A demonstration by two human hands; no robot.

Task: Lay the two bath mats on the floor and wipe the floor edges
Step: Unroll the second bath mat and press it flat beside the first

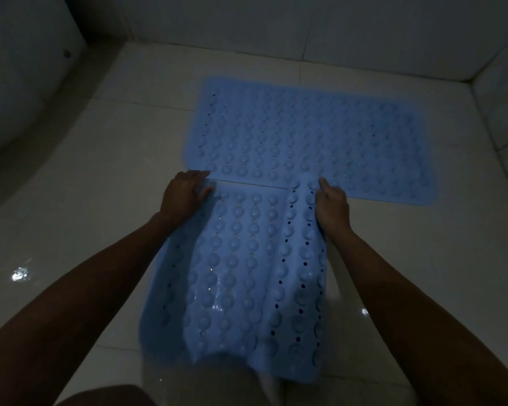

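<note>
No brand, label or writing can be read anywhere in this dim bathroom. 2 blue bath mats are in view, both studded with suction cups and small holes. The far bath mat [311,142] lies flat on the tiled floor [100,230] toward 12 o'clock, its long side running across the view. The near bath mat [241,282] runs lengthwise from 6 o'clock up to the far one, their edges nearly meeting, with the near mat's right corner overlapping it. This mat is not flat: a ridge rises along its right part and its near end is buckled and blurred. The left hand [185,194] holds the mat's top left corner, fingers curled onto it. The right hand [332,206] grips the raised fold near the top right, fingers wrapped over the edge. A pale curved fixture [27,98], cut off by the frame, fills the 10 o'clock side. The low light makes the wall tiles [276,19] hard to make out.
</note>
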